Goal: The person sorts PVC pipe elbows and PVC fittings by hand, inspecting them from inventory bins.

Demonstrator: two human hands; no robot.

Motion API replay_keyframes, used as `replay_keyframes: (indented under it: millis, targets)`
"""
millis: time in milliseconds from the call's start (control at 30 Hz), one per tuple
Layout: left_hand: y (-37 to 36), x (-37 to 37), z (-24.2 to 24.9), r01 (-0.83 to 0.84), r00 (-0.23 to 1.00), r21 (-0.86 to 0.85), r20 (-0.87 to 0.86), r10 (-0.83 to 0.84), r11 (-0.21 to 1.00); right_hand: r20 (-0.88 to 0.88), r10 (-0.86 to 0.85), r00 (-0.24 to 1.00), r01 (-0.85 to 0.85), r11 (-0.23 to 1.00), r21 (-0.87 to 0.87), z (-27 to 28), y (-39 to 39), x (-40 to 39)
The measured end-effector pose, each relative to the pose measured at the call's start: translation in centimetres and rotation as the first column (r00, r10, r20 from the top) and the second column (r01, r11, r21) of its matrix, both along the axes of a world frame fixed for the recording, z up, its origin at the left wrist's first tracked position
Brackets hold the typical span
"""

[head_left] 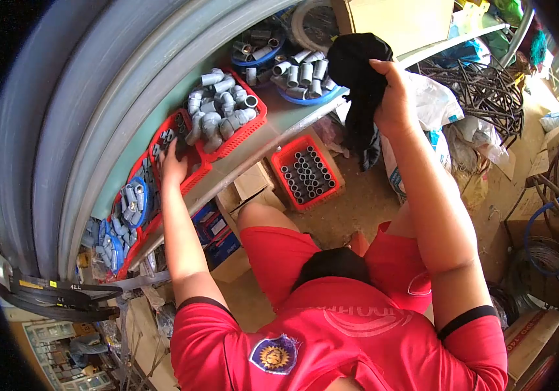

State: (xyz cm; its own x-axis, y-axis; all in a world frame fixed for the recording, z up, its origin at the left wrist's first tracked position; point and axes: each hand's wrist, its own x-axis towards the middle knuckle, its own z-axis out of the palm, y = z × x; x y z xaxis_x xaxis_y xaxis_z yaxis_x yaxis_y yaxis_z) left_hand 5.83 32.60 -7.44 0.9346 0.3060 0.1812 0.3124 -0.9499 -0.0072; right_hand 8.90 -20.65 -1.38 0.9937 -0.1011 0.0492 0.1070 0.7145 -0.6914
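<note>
The right hand [397, 98] is clenched on a bunched black cloth [363, 72], which hangs down from it. The left hand [174, 168] reaches into a red basket [191, 177] on the shelf [279, 128], fingers at small grey pipe fittings [164, 141]; whether they grasp one cannot be told. Just beside it, another red basket [235, 147] holds grey elbow fittings [216, 124]. Below the shelf, a red crate [277, 156] holds short fittings [310, 174] in rows.

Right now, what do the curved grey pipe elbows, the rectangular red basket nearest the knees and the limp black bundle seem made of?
The elbows look like dull plastic, perhaps PVC, given their even grey and moulded ends. The basket seems shinier plastic, by its bright rim. The bundle looks like matte fabric, hanging in soft folds.
</note>
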Motion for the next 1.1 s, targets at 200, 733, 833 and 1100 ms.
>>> replay_keyframes:
  millis: [200,733,833,1100]
  targets:
    - [-3.8,2.9,1.6,-0.082,0.988,0.134,-0.118,0.098,0.988,-0.028,-0.006,1.000,0.004,0.996,-0.085,0.4,-0.4,-0.3]
    - [-3.1,4.4,0.3,-0.103,0.995,-0.124,-0.002,0.103,0.987,0.047,0.043,0.998,-0.027,0.954,-0.299,0.2,1.1,0.7]
    - [-1.4,4.7,-0.7,0.098,0.994,-0.137,0.061,-0.090,0.986,0.051,0.025,0.998,-0.007,0.946,-0.323,0.2,1.4,0.6]
    - [-1.2,3.9,0.0,0.151,0.981,-0.143,0.142,-0.131,0.978,0.015,0.054,0.998,-0.046,0.937,-0.348,0.2,1.5,0.3]
